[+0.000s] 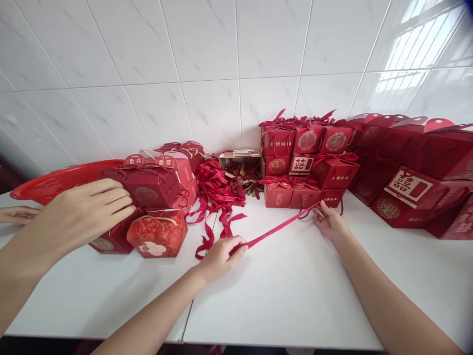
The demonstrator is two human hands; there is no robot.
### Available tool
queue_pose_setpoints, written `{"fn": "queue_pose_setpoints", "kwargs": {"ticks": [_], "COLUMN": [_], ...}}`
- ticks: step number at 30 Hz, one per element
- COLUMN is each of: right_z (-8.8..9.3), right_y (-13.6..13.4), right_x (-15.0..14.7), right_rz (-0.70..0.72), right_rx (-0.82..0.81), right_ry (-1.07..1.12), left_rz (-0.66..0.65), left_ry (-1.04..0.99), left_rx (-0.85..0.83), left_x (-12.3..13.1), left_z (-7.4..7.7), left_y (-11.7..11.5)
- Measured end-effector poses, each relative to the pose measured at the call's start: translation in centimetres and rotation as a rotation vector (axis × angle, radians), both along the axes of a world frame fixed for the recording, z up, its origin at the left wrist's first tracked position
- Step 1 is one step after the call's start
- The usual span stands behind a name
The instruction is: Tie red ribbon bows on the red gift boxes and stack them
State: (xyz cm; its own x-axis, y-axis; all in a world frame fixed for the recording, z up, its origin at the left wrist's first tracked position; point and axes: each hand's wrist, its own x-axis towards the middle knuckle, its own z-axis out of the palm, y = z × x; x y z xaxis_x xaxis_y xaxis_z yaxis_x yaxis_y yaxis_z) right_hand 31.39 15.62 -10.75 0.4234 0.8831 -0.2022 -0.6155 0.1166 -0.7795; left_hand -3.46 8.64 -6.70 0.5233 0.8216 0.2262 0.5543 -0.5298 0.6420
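Note:
A red ribbon (275, 229) is stretched taut over the white table (288, 296). My left hand (220, 257) pinches its near end, fingers closed. My right hand (328, 223) holds the far end down in front of a stack of small red gift boxes (295, 195), its fingers curled on the ribbon. A loose pile of red ribbons (216, 192) lies just beyond my left hand.
Another person's hand (86, 209) rests on a red hexagonal box (151, 185) at the left, above a patterned red box (158, 235); a second hand (16, 214) shows at the far left. A red tray (55, 180), an open carton (242, 160) and large red boxes (410, 190) line the tiled wall.

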Motion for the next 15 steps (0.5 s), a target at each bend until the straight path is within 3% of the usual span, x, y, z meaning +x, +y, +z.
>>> {"fn": "queue_pose_setpoints", "kwargs": {"ticks": [4,7,9,11,13,15], "right_z": [0.2,0.5,0.6,0.7,0.8,0.8], "right_y": [0.0,-0.3,-0.5,-0.6,-0.8,-1.0], "right_x": [1.1,2.0,2.5,2.7,2.5,2.3], "right_rz": [-0.054,-0.106,-0.134,-0.146,-0.147,-0.145], "right_rx": [-0.009,0.016,0.043,0.072,0.098,0.118], "right_ry": [0.134,0.211,0.254,0.290,0.312,0.323], "left_rz": [0.065,0.162,0.366,0.665,0.916,0.990], "left_ry": [0.003,-0.031,-0.075,-0.091,-0.085,-0.125], "left_rx": [0.067,0.312,0.579,0.723,0.726,0.664], "left_x": [-0.7,-2.5,-4.3,-6.5,-8.4,-9.7], "left_z": [1.2,2.1,2.1,1.6,1.2,1.2], "left_y": [-1.0,-2.9,-4.2,-5.0,-5.2,-5.2]}}
